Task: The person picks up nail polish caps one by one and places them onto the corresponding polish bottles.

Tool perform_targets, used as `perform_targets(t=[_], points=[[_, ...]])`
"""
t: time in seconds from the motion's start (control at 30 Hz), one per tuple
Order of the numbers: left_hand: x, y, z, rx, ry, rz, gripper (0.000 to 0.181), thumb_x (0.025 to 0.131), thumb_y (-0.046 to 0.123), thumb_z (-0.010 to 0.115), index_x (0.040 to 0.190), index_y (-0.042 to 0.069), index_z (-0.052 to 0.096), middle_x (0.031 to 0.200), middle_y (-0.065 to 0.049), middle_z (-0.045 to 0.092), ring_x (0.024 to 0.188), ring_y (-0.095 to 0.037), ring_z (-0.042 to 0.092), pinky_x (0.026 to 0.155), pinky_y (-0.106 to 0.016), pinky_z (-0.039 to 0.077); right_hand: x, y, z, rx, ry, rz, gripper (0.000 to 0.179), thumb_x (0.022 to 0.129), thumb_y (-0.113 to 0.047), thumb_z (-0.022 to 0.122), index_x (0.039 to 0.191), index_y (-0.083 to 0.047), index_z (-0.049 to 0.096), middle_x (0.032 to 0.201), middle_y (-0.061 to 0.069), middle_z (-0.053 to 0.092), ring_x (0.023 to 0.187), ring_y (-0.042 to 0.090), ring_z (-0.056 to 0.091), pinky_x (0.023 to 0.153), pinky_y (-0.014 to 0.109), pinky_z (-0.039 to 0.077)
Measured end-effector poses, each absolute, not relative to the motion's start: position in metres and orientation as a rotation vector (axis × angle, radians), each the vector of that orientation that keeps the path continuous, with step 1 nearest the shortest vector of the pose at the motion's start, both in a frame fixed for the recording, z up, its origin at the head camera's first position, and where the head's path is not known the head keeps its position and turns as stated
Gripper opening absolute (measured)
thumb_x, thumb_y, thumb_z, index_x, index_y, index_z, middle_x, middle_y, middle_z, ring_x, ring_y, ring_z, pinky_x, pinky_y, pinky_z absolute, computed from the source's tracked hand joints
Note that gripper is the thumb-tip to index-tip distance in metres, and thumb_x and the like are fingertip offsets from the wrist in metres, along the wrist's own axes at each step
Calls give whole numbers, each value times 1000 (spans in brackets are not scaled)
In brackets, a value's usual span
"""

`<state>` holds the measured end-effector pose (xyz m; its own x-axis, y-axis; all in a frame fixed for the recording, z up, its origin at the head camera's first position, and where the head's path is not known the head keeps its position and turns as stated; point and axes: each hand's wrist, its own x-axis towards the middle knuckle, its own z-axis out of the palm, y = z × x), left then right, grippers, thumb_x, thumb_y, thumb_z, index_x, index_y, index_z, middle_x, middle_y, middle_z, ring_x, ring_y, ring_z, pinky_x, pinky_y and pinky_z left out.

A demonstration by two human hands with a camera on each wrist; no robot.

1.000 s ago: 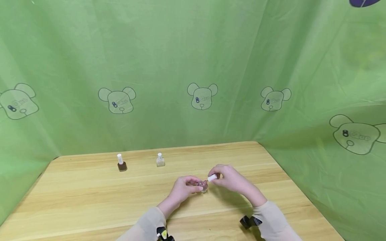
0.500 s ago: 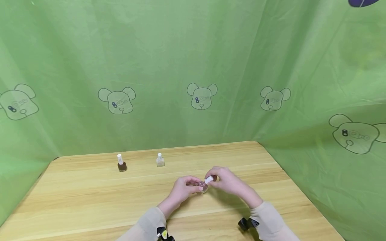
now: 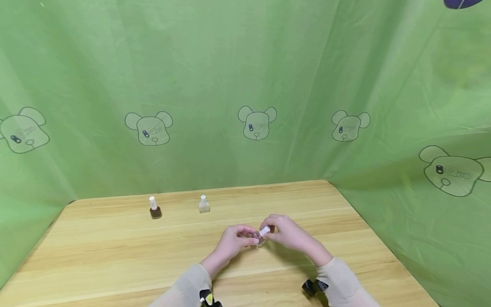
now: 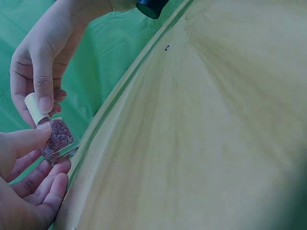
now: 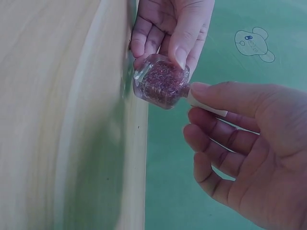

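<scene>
My left hand grips a small glass nail polish bottle between thumb and fingers. Reddish glitter fills the clear glass, and the bottle leans over. The white cap sits at the bottle's neck, pinched by the thumb and fingers of my right hand. In the right wrist view the cap lies close against the neck; whether it is fully seated I cannot tell. Both hands meet just over the wooden table, right of its middle.
A dark brown nail polish bottle with a white cap stands at the table's back left. Right of it stands a clear bottle, also white-capped. A green curtain hangs behind the table and along its sides.
My right hand has moved left and slightly down, bringing the white cap from apart onto the bottle's neck. The left hand has held the bottle in nearly the same place.
</scene>
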<state>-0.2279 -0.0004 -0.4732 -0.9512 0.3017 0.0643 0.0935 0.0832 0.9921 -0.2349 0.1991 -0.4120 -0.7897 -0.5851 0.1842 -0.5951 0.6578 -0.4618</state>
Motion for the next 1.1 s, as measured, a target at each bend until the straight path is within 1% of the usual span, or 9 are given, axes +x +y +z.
perform_targets(t=[0.1, 0.2, 0.3, 0.4, 0.6, 0.77, 0.83, 1.0, 1.1], points=[[-229, 0, -474, 391, 2181, 1994, 25, 78, 9, 79, 101, 2, 72, 99, -14, 74, 79, -11, 63, 73, -26, 54, -236, 200, -412, 989, -2854, 844, 14, 84, -10, 73, 97, -11, 71, 89, -4, 67, 80, 5, 57, 75, 26, 55], [-229, 0, -474, 365, 2168, 2002, 25, 79, 10, 79, 102, 2, 72, 98, -13, 74, 79, -10, 63, 74, -28, 57, -237, 202, -413, 962, -2845, 907, 23, 83, -13, 74, 105, -10, 69, 95, -2, 68, 85, 9, 59, 78, 32, 55], [-229, 0, -473, 348, 2151, 2013, 26, 79, 10, 78, 103, 1, 71, 98, -13, 73, 79, -9, 63, 74, -30, 59, -241, 207, -414, 925, -2832, 1022, 34, 82, -18, 75, 114, -8, 67, 101, 1, 68, 90, 17, 60, 75, 28, 53], [-229, 0, -473, 337, 2136, 2022, 27, 81, 10, 77, 105, -1, 70, 99, -14, 73, 79, -9, 62, 74, -30, 59, -246, 211, -417, 879, -2828, 1183, 39, 83, -21, 75, 119, -9, 65, 107, 5, 69, 95, 22, 59, 73, 22, 50], [-229, 0, -473, 312, 2146, 2020, 28, 83, 12, 76, 106, -1, 68, 98, -13, 72, 78, -8, 62, 73, -28, 58, -256, 219, -425, 855, -2788, 1478, 44, 87, -23, 71, 126, -4, 61, 118, 13, 68, 104, 26, 59, 81, 24, 52], [-228, 0, -472, 295, 2137, 2032, 28, 83, 11, 75, 107, -2, 68, 98, -14, 72, 77, -8, 61, 73, -30, 57, -259, 220, -429, 873, -2776, 1606, 43, 89, -20, 69, 127, -4, 61, 125, 15, 66, 111, 27, 60, 85, 23, 52], [-228, 1, -473, 294, 2138, 2035, 28, 83, 10, 75, 107, -2, 68, 98, -14, 72, 76, -8, 61, 73, -31, 57, -259, 219, -431, 875, -2783, 1631, 41, 90, -19, 69, 127, -4, 62, 125, 16, 67, 112, 27, 61, 86, 26, 52], [-231, 2, -476, 288, 2155, 2029, 27, 83, 8, 74, 107, -3, 67, 99, -15, 71, 76, -8, 60, 75, -35, 58, -258, 216, -434, 850, -2790, 1657, 37, 90, -20, 68, 123, -5, 64, 120, 14, 69, 114, 27, 61, 95, 37, 47], [-231, 2, -476, 294, 2184, 2011, 27, 84, 6, 74, 107, -5, 67, 99, -17, 71, 76, -8, 60, 76, -38, 59, -259, 214, -436, 828, -2789, 1649, 36, 89, -20, 69, 121, -4, 65, 118, 12, 71, 113, 26, 62, 97, 40, 46]])
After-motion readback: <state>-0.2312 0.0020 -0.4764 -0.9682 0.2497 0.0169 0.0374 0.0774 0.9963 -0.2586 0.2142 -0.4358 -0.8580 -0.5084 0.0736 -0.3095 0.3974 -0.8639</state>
